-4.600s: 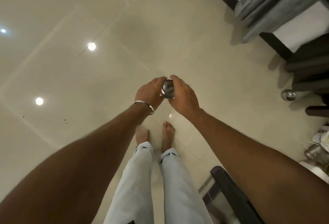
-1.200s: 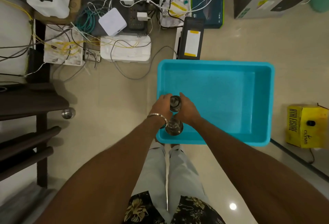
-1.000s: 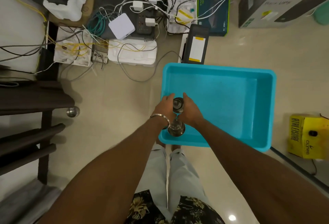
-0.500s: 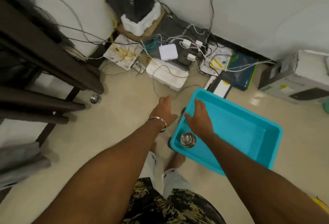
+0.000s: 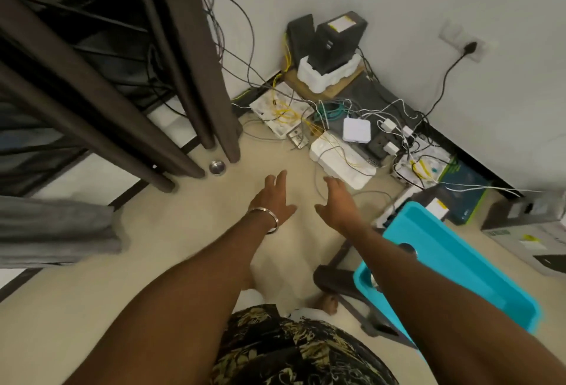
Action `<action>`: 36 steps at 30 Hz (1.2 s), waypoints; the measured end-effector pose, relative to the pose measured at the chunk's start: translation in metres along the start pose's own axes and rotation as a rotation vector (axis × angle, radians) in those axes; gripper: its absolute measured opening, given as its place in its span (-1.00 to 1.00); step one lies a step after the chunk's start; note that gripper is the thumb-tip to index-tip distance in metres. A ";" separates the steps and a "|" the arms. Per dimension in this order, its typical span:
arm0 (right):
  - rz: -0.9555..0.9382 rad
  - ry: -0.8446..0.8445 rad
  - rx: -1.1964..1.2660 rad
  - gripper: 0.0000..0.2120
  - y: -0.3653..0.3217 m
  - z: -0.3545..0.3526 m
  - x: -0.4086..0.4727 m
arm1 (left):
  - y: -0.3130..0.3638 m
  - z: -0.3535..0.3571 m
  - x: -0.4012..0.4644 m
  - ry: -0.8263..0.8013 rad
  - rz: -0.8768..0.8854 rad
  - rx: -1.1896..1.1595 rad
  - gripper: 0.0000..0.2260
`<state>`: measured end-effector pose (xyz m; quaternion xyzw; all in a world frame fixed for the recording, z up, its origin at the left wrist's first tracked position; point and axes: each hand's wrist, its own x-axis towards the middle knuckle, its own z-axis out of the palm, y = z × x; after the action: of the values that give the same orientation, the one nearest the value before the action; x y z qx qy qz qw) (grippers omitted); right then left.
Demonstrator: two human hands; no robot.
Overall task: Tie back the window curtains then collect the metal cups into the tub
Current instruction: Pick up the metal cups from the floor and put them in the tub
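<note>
We reach both hands out empty, left hand (image 5: 269, 201) and right hand (image 5: 338, 204) with fingers spread. A metal cup (image 5: 217, 167) stands far left beside the dark furniture legs (image 5: 171, 152). The tub (image 5: 477, 274) sits right. We should grip the cup's sides firmly, avoiding the cables (image 5: 337, 127).

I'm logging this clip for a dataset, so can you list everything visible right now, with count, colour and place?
metal cup: one, silver, on the floor by the curtain hems
tub: one, turquoise, floor at right; contents mostly hidden by the right arm
curtains: dark brown, hanging upper left
grey cloth: one, far left
cables and adapters: many, white, yellow, black, against the wall
black device: one, on white foam
boxes: several, far right
left hand: open, bangle on wrist
right hand: open
</note>
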<state>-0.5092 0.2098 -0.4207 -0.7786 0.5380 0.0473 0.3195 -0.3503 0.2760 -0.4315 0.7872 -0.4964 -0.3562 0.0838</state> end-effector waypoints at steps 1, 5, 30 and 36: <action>-0.010 -0.011 -0.005 -0.29 -0.016 0.007 0.005 | -0.014 -0.009 0.000 0.004 -0.011 -0.006 -0.20; -0.066 -0.057 -0.019 -0.29 -0.077 0.035 0.027 | -0.067 -0.043 0.002 0.031 -0.063 -0.060 -0.21; -0.280 -0.433 -0.226 -0.31 -0.229 0.156 0.280 | -0.263 -0.111 0.166 0.102 -0.402 -0.291 -0.29; -0.275 -0.477 -0.251 -0.31 -0.224 0.210 0.348 | -0.317 -0.084 0.227 0.046 -0.385 -0.289 -0.25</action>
<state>-0.1131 0.0926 -0.6317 -0.8445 0.3272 0.2510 0.3417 -0.0097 0.2225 -0.6327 0.8551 -0.2792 -0.4148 0.1373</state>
